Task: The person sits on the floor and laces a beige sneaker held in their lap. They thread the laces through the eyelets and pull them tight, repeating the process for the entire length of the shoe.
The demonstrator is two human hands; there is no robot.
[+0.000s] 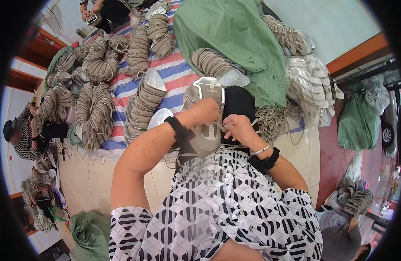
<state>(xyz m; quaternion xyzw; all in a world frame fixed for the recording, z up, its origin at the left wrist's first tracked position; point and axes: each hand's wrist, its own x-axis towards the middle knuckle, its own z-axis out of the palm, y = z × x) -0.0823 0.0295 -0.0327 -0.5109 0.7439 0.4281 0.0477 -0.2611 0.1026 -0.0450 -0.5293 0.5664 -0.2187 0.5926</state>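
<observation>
A beige-grey shoe upper (pixel 207 140) with a white-lined collar lies lengthwise over my lap, its rounded toe toward me. My left hand (pixel 204 112) rests across its middle, fingers curled closed at the lacing edge; the fingertips are partly hidden. Just right of it, my right hand (pixel 239 129) pinches a thin beige shoelace (pixel 221 125) between thumb and fingers. Both hands nearly meet over the upper's right side. A loose bundle of beige laces (pixel 273 123) lies to the right of my right hand.
Nested stacks of shoe uppers (pixel 144 106) cover a striped sheet (pixel 176 69) ahead and left. A green sack (pixel 231 35) spreads at the far side, with paler uppers (pixel 309 89) piled right. Other people work at the far left (pixel 24 135), the top and lower right.
</observation>
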